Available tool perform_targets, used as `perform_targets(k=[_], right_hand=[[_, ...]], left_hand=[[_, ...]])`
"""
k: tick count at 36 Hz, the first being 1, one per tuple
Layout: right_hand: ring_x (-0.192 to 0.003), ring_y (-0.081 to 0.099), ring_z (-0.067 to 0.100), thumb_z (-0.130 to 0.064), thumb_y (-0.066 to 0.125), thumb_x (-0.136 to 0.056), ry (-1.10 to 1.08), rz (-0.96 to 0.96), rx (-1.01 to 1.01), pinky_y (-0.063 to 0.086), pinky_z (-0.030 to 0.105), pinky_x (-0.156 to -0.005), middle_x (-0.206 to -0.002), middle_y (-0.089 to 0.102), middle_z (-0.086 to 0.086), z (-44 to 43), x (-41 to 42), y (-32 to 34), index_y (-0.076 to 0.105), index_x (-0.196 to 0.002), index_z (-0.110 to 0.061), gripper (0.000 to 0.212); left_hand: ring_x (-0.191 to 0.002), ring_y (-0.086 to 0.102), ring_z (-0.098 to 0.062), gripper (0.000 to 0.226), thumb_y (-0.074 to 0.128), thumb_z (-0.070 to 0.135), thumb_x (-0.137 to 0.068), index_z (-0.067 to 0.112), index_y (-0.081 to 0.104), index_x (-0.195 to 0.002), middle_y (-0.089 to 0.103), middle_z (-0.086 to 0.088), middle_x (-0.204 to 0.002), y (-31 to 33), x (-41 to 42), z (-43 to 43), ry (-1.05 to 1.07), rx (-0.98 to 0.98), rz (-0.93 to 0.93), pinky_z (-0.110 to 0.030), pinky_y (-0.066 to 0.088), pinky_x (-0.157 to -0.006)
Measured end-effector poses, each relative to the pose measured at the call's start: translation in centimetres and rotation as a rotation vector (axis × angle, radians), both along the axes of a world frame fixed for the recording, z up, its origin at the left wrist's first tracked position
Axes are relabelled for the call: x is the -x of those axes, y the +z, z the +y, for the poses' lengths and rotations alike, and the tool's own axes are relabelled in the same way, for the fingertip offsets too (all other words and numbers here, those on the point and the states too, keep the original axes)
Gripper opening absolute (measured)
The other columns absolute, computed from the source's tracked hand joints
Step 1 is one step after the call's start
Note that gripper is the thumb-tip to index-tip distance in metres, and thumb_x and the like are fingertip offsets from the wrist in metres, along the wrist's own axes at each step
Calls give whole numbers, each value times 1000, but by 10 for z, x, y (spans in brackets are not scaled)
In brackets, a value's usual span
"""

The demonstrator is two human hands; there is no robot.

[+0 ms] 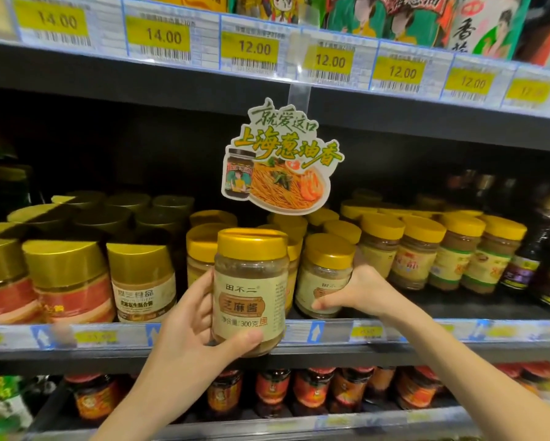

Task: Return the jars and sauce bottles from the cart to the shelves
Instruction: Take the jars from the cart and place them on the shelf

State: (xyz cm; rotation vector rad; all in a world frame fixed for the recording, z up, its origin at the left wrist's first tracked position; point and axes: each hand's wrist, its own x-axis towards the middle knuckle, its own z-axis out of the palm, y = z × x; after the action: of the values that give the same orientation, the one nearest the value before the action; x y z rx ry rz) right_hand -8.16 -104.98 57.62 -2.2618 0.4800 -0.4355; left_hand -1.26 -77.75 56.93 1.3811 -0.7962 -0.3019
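Hands both clasp jars; my left hand wraps the sesame paste jar, upright before the middle shelf; my right hand grasps a matching jar standing at that shelf's front, just beside.

The hanging sign carries green and orange-yellow lettering on white, with orange noodles, pink shrimp and a dark jar pictured. Straight below the sign, the front jar has a gold lid, tan-brown contents and a cream label with a brown banner. Just right of it, the second jar shows the same gold and cream. Below-left of the sign, the red-labelled jars wear dull gold lids. Below-right, the yellow-lidded jars bear yellow labels with green bands and red characters. Above the sign, the price tags are yellow with black numerals, 14.00 and 12.00. Far below the sign, the dark jars have red-orange labels.
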Motion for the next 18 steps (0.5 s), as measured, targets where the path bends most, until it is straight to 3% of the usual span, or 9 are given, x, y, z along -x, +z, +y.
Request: perform_targets(k=[4, 9, 12, 15, 18], right_hand=[[-106, 61, 9, -31, 92, -44, 9, -40, 10, 51, 32, -94, -114, 63, -6, 4, 1, 1, 36, -130, -21, 104], [-102, 55, -3, -27, 87, -58, 67, -21, -49, 47, 9, -79, -115, 56, -16, 7, 6, 12, 31, -132, -26, 93], [-110, 56, 5, -34, 83, -59, 86, -23, -95, 48, 17, -85, -123, 56, -10, 8, 16, 30, 35, -135, -24, 91], [-98, 59, 2, -38, 80, -58, 51, -86, -68, 49, 16, -75, -110, 57, -11, 11, 33, 58, 39, -129, -25, 83], [-98, 65, 10, -46, 86, -50, 83, -169, -81, 54, 30, -86, -114, 61, -4, 13, 52, 83, 40, -130, -26, 94]], left_hand=[[-105, 61, 5, 111, 83, 65, -24, 48, 41, -125, 63, 31, -113, -2, 3, -4, -6, -8, -22, -8, 51, -76], [-107, 60, 7, 108, 82, 67, -26, 50, 41, -124, 61, 32, -115, -1, 6, -8, -6, -6, -39, -8, 50, -78], [-105, 59, 11, 102, 82, 67, -25, 53, 42, -118, 60, 37, -111, 3, 9, -11, 1, -9, -49, -5, 48, -75], [-105, 58, 12, 97, 87, 52, -35, 53, 39, -118, 59, 40, -110, 9, 14, -17, 11, -25, -71, -4, 47, -76], [-102, 57, 15, 85, 84, 37, -45, 52, 38, -115, 61, 39, -103, 14, 22, -31, 14, -26, -67, -3, 47, -75]])
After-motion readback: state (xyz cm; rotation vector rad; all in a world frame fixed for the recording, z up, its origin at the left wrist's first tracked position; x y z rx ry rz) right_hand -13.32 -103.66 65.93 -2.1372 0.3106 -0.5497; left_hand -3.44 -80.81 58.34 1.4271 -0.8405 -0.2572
